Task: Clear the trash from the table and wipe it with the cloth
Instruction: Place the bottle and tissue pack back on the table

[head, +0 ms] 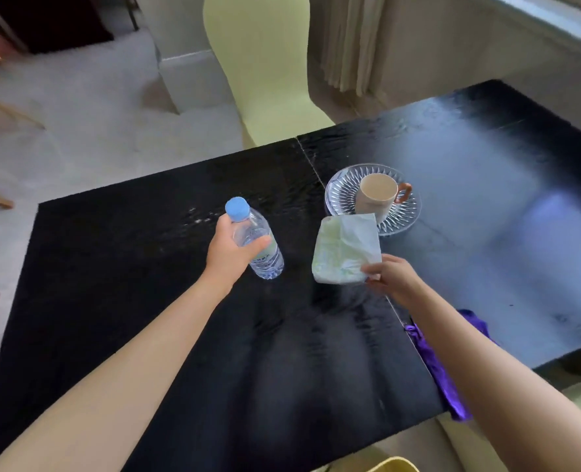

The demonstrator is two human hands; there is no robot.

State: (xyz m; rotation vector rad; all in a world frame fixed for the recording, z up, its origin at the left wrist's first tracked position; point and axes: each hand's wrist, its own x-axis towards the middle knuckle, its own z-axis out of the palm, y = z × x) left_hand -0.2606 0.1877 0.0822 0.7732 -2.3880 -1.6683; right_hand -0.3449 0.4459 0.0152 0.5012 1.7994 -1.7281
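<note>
My left hand (pixel 229 248) grips a clear plastic water bottle (pixel 265 257) with a blue cap, tilted over the middle of the black table (pixel 146 301). My right hand (pixel 393 277) pinches the lower corner of a pale green and white tissue packet (pixel 345 252), held just above the table in front of the plate. A purple cloth (pixel 442 369) lies at the table's near right edge, partly hidden under my right forearm.
A clear glass plate (pixel 403 212) with a beige cup (pixel 376 195) on it stands behind the packet. A pale yellow chair (pixel 265 63) is pushed up at the far side. Another yellow object (pixel 394 466) shows at the bottom edge.
</note>
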